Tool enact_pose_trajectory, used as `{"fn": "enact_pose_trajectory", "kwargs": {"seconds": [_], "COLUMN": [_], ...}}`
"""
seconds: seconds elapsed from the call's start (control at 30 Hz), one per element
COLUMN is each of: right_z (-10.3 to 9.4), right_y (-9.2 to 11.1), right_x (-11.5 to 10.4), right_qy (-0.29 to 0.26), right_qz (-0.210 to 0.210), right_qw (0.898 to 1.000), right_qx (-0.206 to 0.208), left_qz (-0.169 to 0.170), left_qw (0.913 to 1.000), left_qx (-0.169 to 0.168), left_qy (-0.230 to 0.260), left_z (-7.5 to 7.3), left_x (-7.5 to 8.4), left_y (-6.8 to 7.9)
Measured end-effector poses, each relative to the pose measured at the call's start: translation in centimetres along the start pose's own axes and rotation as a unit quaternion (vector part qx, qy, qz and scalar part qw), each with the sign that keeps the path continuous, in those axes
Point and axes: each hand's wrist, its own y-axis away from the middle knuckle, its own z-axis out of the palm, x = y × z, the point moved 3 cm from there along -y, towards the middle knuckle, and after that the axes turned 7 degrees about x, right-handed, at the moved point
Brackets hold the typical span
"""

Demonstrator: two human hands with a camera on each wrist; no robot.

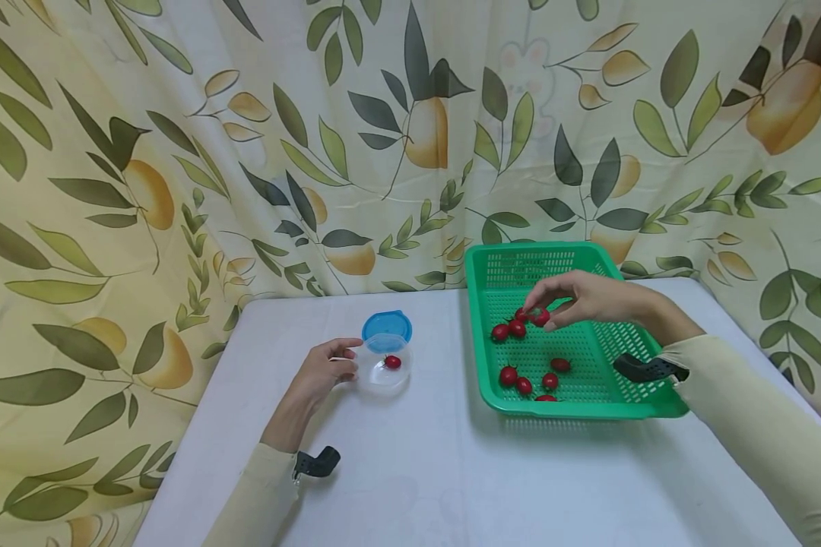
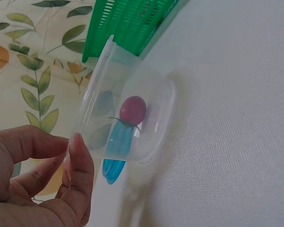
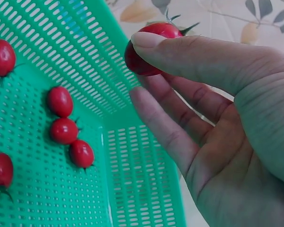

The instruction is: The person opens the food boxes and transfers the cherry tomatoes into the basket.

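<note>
A cherry tomato (image 3: 141,64) with a green stem is pinched between the thumb and fingertips of my right hand (image 1: 588,298), above the green basket (image 1: 581,411). Several more cherry tomatoes (image 3: 64,131) lie on the basket's mesh floor, in a back group and a front group. On the left, my left hand (image 1: 318,380) pinches the rim of a small clear plastic container (image 2: 154,142) between thumb and index finger. One cherry tomato (image 1: 392,362) lies inside that container. Just behind it is a blue lid (image 1: 386,325).
A white cloth covers the table (image 1: 410,479). Behind it hangs a leaf-and-fruit patterned curtain (image 1: 383,190), close to the basket's back wall. The basket's slotted sides stand up around the tomatoes.
</note>
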Motion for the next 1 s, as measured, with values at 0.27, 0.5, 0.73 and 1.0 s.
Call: {"fn": "enact_pose_trajectory", "kwargs": {"seconds": [0.27, 0.5, 0.73, 1.0], "right_z": [0.0, 1.3, 2.7, 4.5], "right_y": [-0.6, -2.2, -4.1, -6.7], "right_x": [-0.5, -2.0, -3.6, -5.4], "right_qy": [0.02, 0.032, 0.012, 0.014], "right_qz": [-0.021, -0.023, -0.034, -0.038], "right_qw": [1.0, 0.999, 0.999, 0.997], "right_qx": [0.008, -0.007, -0.036, -0.061], "left_qz": [0.002, -0.001, -0.002, 0.001], "left_qw": [1.0, 1.0, 1.0, 1.0], "left_qx": [0.003, 0.004, 0.005, 0.007], "left_qy": [0.002, -0.003, -0.007, -0.006], "left_z": [0.0, 0.1, 0.1, 0.1], "left_x": [0.0, 0.0, 0.1, 0.1], "left_y": [-0.2, -0.2, -0.2, -0.1]}}
